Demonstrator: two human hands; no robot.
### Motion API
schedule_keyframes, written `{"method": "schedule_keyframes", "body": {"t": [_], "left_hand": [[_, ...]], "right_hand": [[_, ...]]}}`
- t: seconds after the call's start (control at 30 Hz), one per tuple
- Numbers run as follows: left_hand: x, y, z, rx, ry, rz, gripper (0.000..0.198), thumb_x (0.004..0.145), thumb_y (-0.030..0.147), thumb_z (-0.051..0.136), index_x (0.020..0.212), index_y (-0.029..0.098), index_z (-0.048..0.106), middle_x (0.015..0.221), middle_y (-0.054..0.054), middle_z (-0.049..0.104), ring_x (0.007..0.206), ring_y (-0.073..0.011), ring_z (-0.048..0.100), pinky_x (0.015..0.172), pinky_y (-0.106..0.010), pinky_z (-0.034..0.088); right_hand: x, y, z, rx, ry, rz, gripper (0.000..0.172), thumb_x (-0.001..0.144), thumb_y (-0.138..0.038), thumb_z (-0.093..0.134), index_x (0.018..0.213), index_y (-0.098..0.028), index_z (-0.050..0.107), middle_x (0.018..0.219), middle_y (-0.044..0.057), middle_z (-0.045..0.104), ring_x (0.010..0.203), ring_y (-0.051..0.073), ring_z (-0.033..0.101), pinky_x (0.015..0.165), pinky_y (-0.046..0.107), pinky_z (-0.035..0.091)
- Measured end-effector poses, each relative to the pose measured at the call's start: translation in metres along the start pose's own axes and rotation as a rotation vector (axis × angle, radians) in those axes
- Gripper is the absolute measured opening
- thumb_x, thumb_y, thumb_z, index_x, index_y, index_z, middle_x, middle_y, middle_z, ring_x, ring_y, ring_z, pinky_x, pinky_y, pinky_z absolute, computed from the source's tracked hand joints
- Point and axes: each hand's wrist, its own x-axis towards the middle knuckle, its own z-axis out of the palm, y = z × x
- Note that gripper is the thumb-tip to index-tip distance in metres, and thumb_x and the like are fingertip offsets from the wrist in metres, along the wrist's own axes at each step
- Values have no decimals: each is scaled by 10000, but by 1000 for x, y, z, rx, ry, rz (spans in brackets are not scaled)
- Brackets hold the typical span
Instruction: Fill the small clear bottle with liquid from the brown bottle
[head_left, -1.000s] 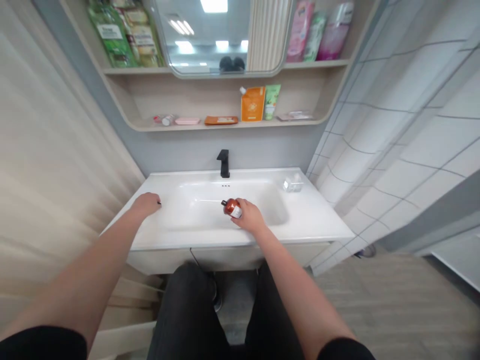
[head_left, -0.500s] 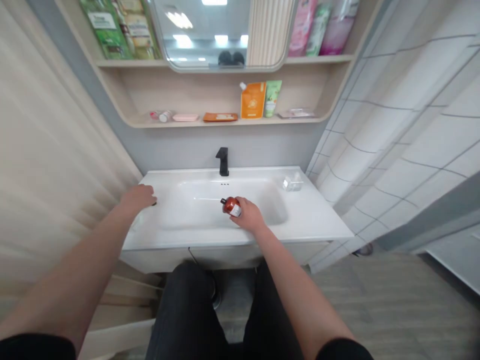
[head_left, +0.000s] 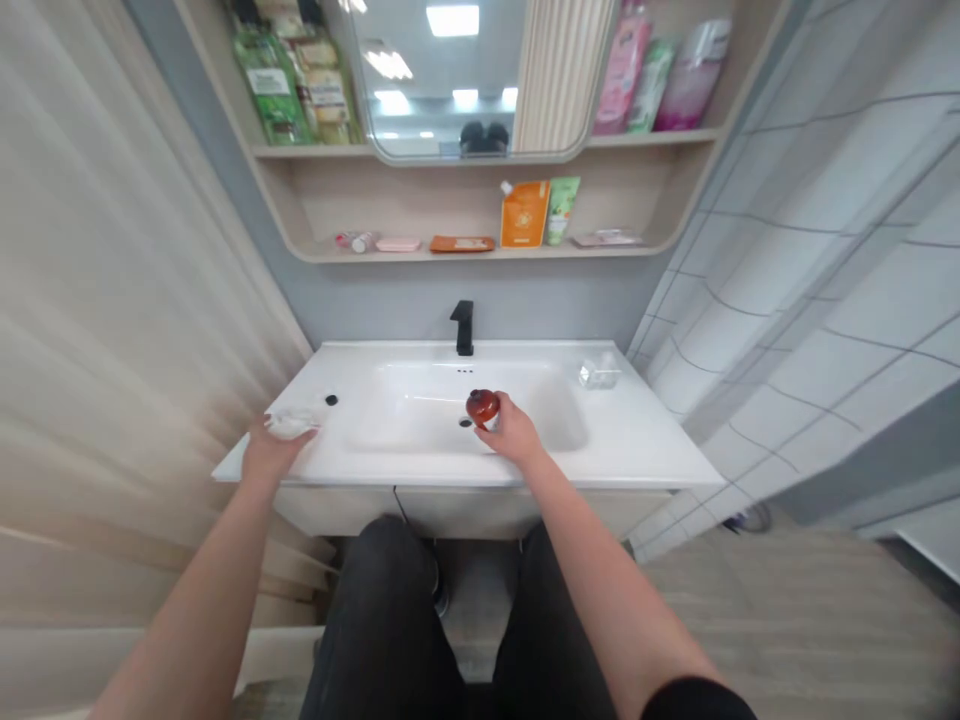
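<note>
My right hand [head_left: 514, 430] sits over the front of the white ceramic basin [head_left: 442, 400], gripping a round amber bottle [head_left: 482, 406]. The bottle's label and cap are hidden from this angle. A small dark drain hole [head_left: 465, 422] lies just left of those fingers. My left hand [head_left: 276, 447] rests at the front left of the white counter [head_left: 645, 445], its fingers on a crumpled white tissue or cloth [head_left: 289, 423]. A small black round spot [head_left: 331, 400] marks the counter just beyond that hand.
A black faucet [head_left: 463, 328] stands at the back of the sink. A clear soap dish [head_left: 598, 374] sits on the right of the counter. Above are a wooden shelf [head_left: 480, 254] with toiletries and a mirror [head_left: 442, 90]. A curtain hangs left; tiled wall stands right.
My left hand has drawn back toward the counter's front edge, with the white tissue or cloth now showing and the black spot uncovered. The bottle has turned, hiding its label.
</note>
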Motion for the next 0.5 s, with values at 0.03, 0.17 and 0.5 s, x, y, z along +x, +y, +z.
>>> {"method": "schedule_keyframes", "body": {"t": [0.03,0.17,0.5], "left_hand": [[-1,1,1,-8,20,-46,910,654,647,897,1333,195,494,1385,-213,702,1321,-449,674,1037,-552,573],[-10,15,-5,-32,60,-75,849,645,695,875,1238,201,521,1304,-231,732,1299,-489,682,1005,-579,569],[-36,115,44,-507,-136,257,840,605,546,939,1277,266,520,1045,-41,737,952,-286,730,857,-434,578]], "right_hand": [[-1,-1,0,-4,-13,-28,736,884,-391,799,1502,-186,455,1353,160,721,1173,329,725,990,407,544],[-2,-4,1,-15,-52,-77,699,865,-299,752,1492,-186,464,1429,176,672,1213,320,702,1032,415,537],[4,9,8,-10,-52,38,754,836,-271,738,1520,-198,429,1361,157,712,1155,330,720,968,416,549]]}}
